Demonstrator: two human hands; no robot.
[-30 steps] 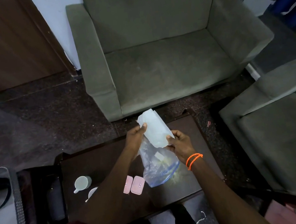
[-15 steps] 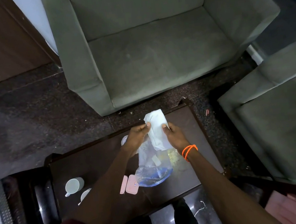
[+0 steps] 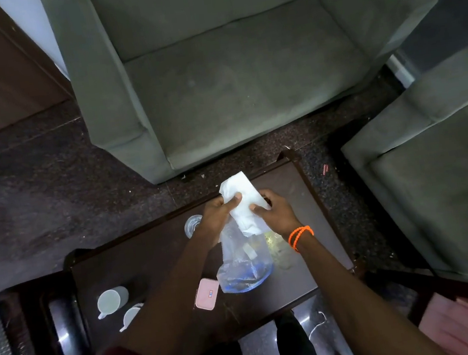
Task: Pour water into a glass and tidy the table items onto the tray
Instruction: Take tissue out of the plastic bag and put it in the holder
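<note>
Now both hands up over table [image 3: 154,262]: left hand [image 3: 218,213] and right hand [image 3: 275,215] pinching white tissue [image 3: 241,200] at mouth of clear plastic bag [image 3: 243,265]. Tissue soft, light, tears easily; bag limp, slippery, best gripped at rim. Glass [image 3: 193,226] beside left hand, fragile. Pink case [image 3: 207,294] label unreadable.

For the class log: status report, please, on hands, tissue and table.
Left hand and right hand both grip white tissue, over clear bag. Glass beside left hand. Nothing blocking.
</note>
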